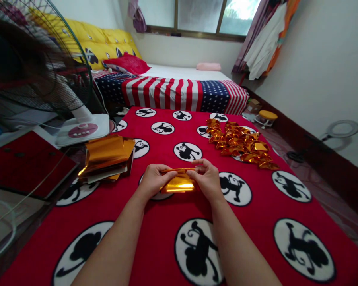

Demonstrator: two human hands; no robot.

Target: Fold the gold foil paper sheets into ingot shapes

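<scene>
Between my two hands, just above the red cloth [164, 234] printed with black monkeys in white circles, is a sheet of shiny gold foil paper [179, 185], curled or folded into a wide strip. My left hand [153, 178] pinches its left end, thumb toward me. At the right end my right hand [207, 178] pinches it the same way, index finger raised along the far edge. To the left lies a stack of flat gold foil paper [107, 153]. Farther off to the right sit rows of folded gold foil pieces [241, 145].
A fan [80, 123] stands at the left beside a dark red panel [26, 161]. Beyond the cloth is a bed with a striped and starred cover [173, 93]. A yellow stool [267, 115] and a ring-shaped stand [343, 129] are by the right wall.
</scene>
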